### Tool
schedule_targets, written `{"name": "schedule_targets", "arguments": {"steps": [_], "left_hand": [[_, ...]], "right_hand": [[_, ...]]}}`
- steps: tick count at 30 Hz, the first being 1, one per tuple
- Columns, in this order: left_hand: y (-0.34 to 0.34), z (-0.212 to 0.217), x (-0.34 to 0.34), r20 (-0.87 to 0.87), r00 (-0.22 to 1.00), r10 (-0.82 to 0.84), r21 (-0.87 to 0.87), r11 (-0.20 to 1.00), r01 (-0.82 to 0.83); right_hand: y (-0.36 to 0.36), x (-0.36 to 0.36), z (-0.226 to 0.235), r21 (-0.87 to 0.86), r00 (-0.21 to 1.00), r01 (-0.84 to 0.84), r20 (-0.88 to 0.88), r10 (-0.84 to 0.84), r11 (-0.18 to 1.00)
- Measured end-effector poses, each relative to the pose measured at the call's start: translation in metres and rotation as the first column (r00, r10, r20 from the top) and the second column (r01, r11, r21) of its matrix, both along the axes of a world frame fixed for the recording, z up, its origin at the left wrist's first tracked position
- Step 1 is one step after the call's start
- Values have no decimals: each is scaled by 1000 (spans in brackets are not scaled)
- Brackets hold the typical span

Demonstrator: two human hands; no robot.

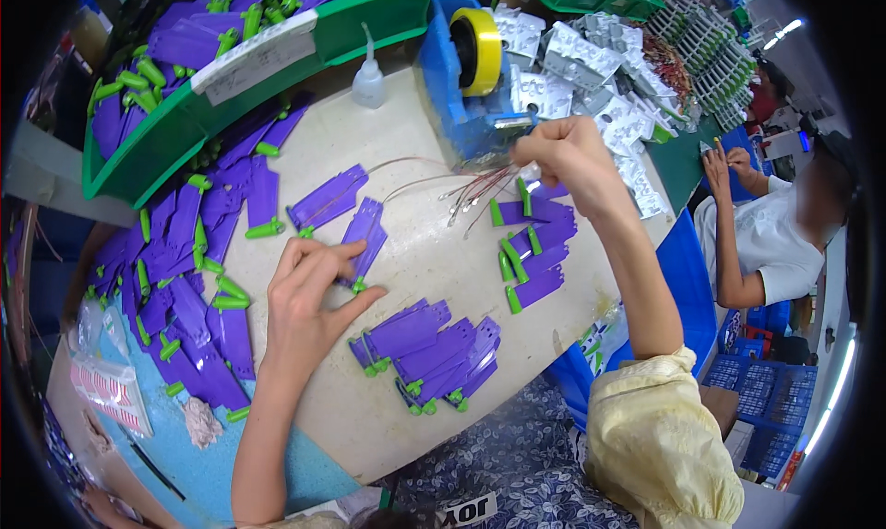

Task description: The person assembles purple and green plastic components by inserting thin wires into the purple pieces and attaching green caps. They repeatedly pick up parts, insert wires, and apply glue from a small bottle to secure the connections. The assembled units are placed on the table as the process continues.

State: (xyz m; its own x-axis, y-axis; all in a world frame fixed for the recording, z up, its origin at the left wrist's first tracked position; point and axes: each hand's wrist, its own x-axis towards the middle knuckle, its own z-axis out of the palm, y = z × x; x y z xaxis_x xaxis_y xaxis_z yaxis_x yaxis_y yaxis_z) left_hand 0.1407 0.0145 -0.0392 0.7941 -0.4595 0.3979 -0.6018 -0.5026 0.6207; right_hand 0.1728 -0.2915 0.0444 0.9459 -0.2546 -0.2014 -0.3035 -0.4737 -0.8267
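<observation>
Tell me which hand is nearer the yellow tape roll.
Right. In the picture, the right hand is below and right of the yellow tape roll; the left hand is farther off, lower left, at a purple piece.

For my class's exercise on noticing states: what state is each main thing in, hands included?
Green bin: uncovered, well filled
Bottle: upright, nozzle up
Tape: mounted on the blue dispenser
White parts: piled loosely
Wires: loose, fanned out
Left heap: purple pieces, jumbled
Near group: purple pieces, overlapping
Left hand: thumb and fingers apart, at one purple piece
Right hand: pinched, beside wires; grip unclear
</observation>
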Motion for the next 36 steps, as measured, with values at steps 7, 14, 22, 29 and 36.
{"name": "schedule_targets", "arguments": {"steps": [7, 14, 22, 29, 36], "left_hand": [[-3, -4, -2, -131, 991, 28, -169, 984, -50], [-1, -19, -22, 78, 988, 133, -73, 989, -128], [-8, 1, -15, 120, 975, 187, -74, 981, -179], [4, 12, -57, -110, 992, -68, 1, 998, 68], [-1, 4, -41, -132, 979, 154, 26, 988, -152]], "right_hand": [[87, -54, -49, 403, 830, -542, 123, 544, 737], [101, -37, -63, -29, 792, -599, 126, 597, 800], [40, -29, -38, -424, 858, -204, 356, 369, 883], [35, -20, -65, -742, 773, -257, 227, 593, 619], [84, -36, -26, -425, 616, -460, 480, 625, 780]]}}
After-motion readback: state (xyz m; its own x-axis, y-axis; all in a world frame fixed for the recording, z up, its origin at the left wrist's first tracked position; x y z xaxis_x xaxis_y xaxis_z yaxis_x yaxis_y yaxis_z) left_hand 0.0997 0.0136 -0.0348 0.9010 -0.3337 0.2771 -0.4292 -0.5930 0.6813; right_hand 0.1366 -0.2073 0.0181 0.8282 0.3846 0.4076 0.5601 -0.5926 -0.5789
